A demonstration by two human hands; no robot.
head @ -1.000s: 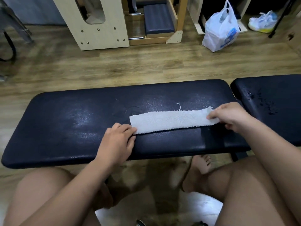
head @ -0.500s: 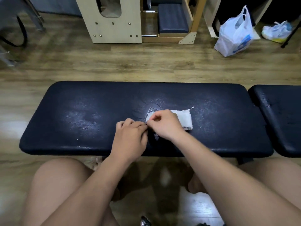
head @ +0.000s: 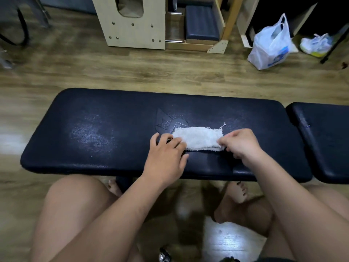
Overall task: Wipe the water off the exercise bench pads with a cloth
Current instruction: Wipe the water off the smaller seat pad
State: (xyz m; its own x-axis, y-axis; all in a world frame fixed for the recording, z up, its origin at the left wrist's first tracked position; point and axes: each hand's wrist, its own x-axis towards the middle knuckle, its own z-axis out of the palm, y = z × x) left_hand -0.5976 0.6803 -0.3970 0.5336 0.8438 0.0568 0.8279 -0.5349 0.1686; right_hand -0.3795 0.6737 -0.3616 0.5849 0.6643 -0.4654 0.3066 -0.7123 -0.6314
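Note:
A long dark blue bench pad (head: 94, 133) lies across the view, with a sheen of fine water specks on its left half. A second pad (head: 324, 140) adjoins it at the right and carries a wet streak near its left edge. A folded white cloth (head: 198, 138) lies flat on the long pad right of centre. My left hand (head: 166, 157) rests with fingers spread at the cloth's left end. My right hand (head: 243, 144) pinches the cloth's right end between thumb and fingers.
Wooden floor surrounds the bench. A pale wooden frame with a small blue pad (head: 202, 23) stands behind it. A white plastic bag (head: 270, 46) and a second bag (head: 317, 44) sit at the back right. My bare knees and feet are under the bench's near edge.
The cloth, stretched out as a long strip a second ago, was folded in half by my right hand toward the left. My right hand has since moved to the folded cloth's right end.

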